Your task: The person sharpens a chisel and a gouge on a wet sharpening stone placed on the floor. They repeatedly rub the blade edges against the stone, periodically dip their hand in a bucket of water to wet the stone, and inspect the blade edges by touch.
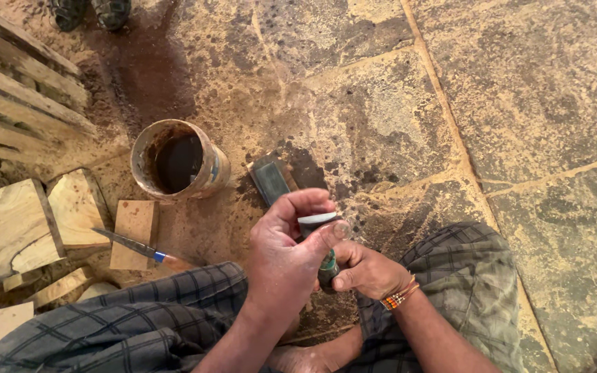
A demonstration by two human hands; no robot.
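Note:
My right hand (370,271) grips the green handle (328,264) of a chisel, with a bead bracelet (399,297) on the wrist. The flat metal blade (317,222) sticks up between both hands. My left hand (286,252) wraps over the tool, its thumb pressing on the blade's end. Just beyond the hands a dark rectangular sharpening stone (271,181) lies on the wet stone floor. My knees in checked cloth frame the hands on either side.
A dirty bucket of dark water (178,163) stands to the left of the stone. Wood blocks (135,233) and offcuts (12,226) lie at left with a second chisel (139,246). A slatted wooden frame (15,90) sits top left. Someone's feet (90,12) show at top.

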